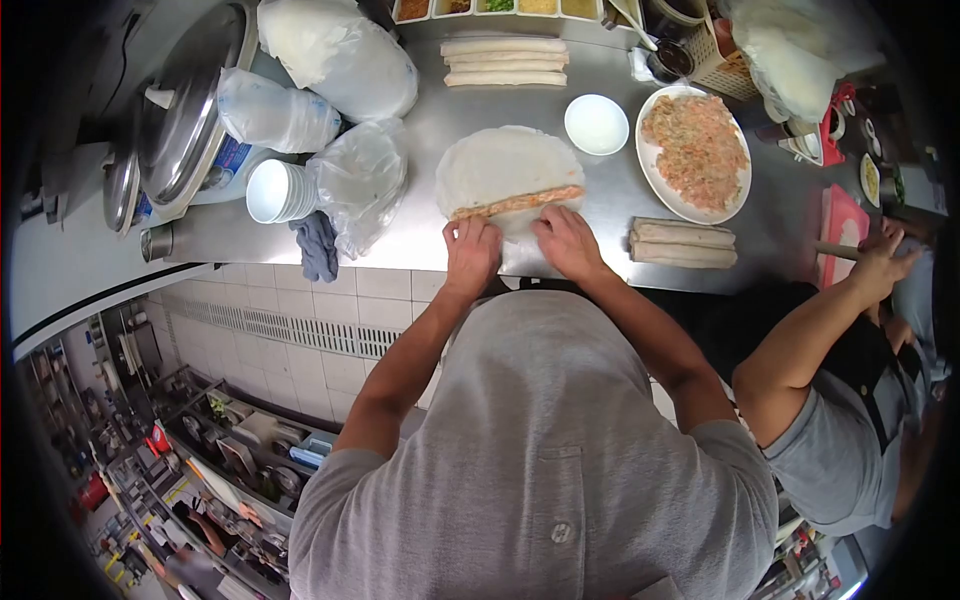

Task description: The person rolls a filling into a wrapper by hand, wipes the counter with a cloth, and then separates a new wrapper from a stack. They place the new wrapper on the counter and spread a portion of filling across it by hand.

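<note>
On the steel counter lies a round, thin white wrapper sheet [507, 165], with a long strip of orange-pink minced filling [520, 202] across its lower part. My left hand [472, 248] has its curled fingers on the sheet's near edge, just below the strip's left end. Below the right end, my right hand [568, 240] grips the same edge, fingers bent. A white oval plate [652, 190] right of the sheet holds more minced filling [700, 150]. Between sheet and plate stands a small white bowl [597, 124] with pale contents. Finished-looking rolls [683, 243] lie right of my right hand.
Several more rolls [504, 62] lie at the back, near small trays of toppings [497, 8]. Plastic bags [365, 180], stacked white bowls [277, 190] and a grey cloth [317, 247] occupy the left. At right, a co-worker's arm [830, 325] reaches near a red board [843, 225].
</note>
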A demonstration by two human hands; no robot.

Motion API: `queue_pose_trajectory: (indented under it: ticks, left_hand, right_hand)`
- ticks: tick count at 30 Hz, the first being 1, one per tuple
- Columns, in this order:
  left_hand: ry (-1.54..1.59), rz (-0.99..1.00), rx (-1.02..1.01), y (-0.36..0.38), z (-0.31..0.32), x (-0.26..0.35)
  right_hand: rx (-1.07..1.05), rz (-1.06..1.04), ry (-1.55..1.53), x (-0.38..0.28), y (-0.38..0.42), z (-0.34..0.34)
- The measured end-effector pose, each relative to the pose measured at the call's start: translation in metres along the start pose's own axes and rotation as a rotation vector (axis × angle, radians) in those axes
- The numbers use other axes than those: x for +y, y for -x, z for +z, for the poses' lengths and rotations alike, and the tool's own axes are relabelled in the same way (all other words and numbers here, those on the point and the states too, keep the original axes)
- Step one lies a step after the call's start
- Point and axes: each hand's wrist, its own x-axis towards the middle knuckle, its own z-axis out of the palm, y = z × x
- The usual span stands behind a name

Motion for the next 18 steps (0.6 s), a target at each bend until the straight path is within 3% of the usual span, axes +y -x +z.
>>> queue_pose_trajectory:
  ticks: [5,12,14,18]
  left_hand:
    - [0.151,-0.011,0.015,-0.006,-0.015,0.009]
    - [0.036,-0.046,0.009,0.002,-0.011,-0.008]
    - [0.037,-0.054,-0.004,0.003,-0.015,-0.011]
    - [0.079,-0.039,0.01,0.001,-0.016,-0.011]
  right_hand:
    - [0.069,-0.015,0.015,0.001,-0.005,-0.004]
    - [-0.023,-0.043,-0.037,0.0,-0.004,-0.022]
    - [0.108,-0.028,0.063,0.005,0.002,-0.017]
    - [0.119,0.033,0.044,0.024,0.008,-0.02]
